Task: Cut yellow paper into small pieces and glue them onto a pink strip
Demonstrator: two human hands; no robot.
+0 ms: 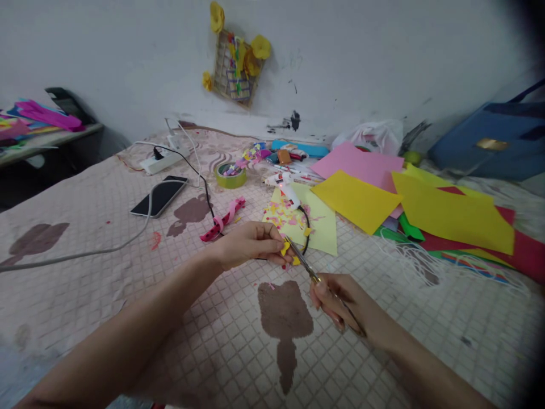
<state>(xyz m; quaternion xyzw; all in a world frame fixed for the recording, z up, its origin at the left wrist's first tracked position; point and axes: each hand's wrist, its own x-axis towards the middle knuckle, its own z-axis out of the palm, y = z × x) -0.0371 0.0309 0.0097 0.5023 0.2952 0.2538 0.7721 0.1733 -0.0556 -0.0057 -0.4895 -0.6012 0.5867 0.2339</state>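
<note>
Between the thumb and fingers of my left hand point(255, 244) is a small yellow paper piece point(285, 247). My right hand point(343, 304) grips a pair of scissors point(303, 261), its fingers wrapped round the handles. The blade tips reach the edge of the yellow piece, close to my left fingertips. Just beyond my hands lies a pale yellow sheet point(326, 230) strewn with pink and yellow scraps point(279, 213). A white glue gun point(289, 193) with a small red light rests on that sheet, its black cord curving down towards my hands.
Left of my hands lie a pink ribbon-wrapped strip point(223, 220), a phone point(160, 196) and a power strip point(165, 161). A tape roll point(230, 175) stands behind. Coloured sheets point(357, 199) and white cord loops point(419, 261) spread at right. A blue bag point(489, 136) stands beyond.
</note>
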